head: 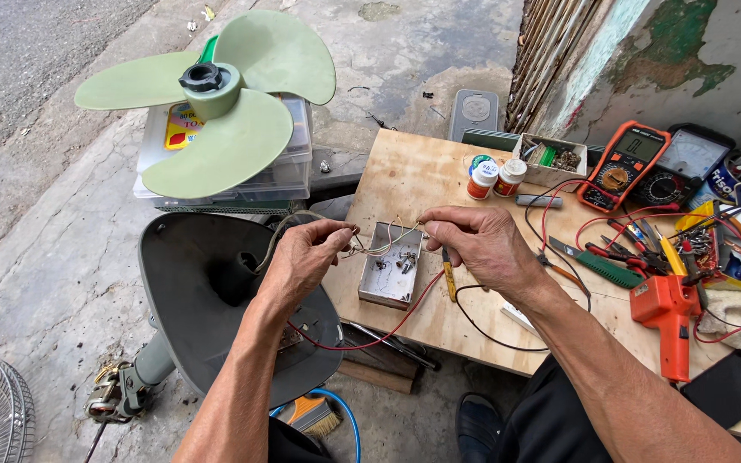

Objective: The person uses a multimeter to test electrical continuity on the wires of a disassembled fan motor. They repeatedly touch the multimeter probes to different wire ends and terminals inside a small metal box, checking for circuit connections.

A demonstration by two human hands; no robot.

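Both hands meet over the near left corner of the worktop, each pinching the thin wires strung between them. The left hand has its fingers closed narrow on the wire ends at about 9 o'clock of the small metal tray, and a grey cable runs from it back toward the dark fan base on the ground. The right hand is likewise closed tight on the other wire ends, at about 2 o'clock of the tray. The wires hang just above the tray's far edge; the tray itself lies on the worktop and holds a few small metal parts.

A red lead and a black lead loop off the worktop's near edge below the right hand. At 3 o'clock from the hands lies an orange heat tool, with pliers and screwdrivers beyond it. At 1 o'clock sits an orange multimeter, and at 12 o'clock two small white jars. At 10 o'clock a pale green fan blade rests on a clear plastic box.
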